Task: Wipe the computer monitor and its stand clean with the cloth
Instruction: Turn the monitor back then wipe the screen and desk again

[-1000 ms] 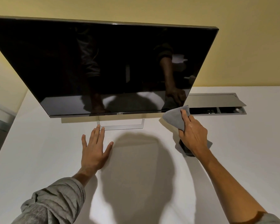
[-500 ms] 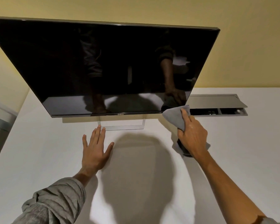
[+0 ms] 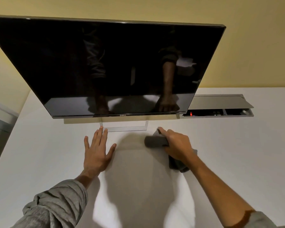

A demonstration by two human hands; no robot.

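Observation:
A wide black monitor stands on a white desk, its dark screen reflecting my arms. Below its bottom edge shows the silver frame of the stand. My left hand lies flat on the desk with fingers spread, its fingertips touching the stand's left front corner. My right hand grips a grey cloth just right of the stand, low over the desk. One end of the cloth sticks out left of the hand and the other end hangs out behind the wrist.
An open cable tray with a raised grey lid is set into the desk right of the monitor; a small red light glows inside. A yellow wall rises behind. The desk's left edge runs past the monitor's left side.
My right hand has come down with the cloth from the monitor's lower right corner to the desk beside the stand. The left hand has stayed in place.

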